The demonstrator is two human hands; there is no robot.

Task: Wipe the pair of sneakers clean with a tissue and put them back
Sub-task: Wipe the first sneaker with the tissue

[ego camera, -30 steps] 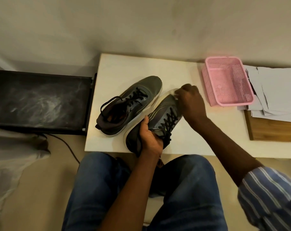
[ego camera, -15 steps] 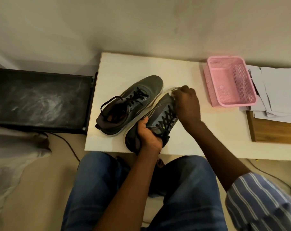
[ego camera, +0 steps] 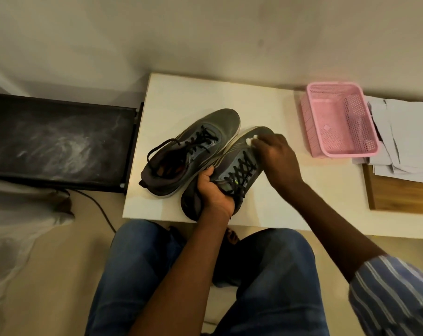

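Observation:
Two grey sneakers with black laces lie on a white table [ego camera: 181, 98]. The left sneaker [ego camera: 193, 151] rests alone, toe pointing to the far right. My left hand [ego camera: 214, 190] grips the right sneaker [ego camera: 232, 163] at its collar, near the table's front edge. My right hand [ego camera: 278, 158] pinches a small white tissue [ego camera: 250, 140] and presses it on that sneaker's toe. Most of the tissue is hidden under my fingers.
A pink plastic basket [ego camera: 339, 120] stands at the table's far right. Beside it lie white papers [ego camera: 404, 137] over a wooden board [ego camera: 399, 197]. A black dusty panel [ego camera: 58, 141] sits left of the table, with a cable on the floor. My knees are below the table edge.
My right hand has slid along the right sneaker's toe area, and the tissue now shows at my fingertips. My left hand keeps its hold on the sneaker.

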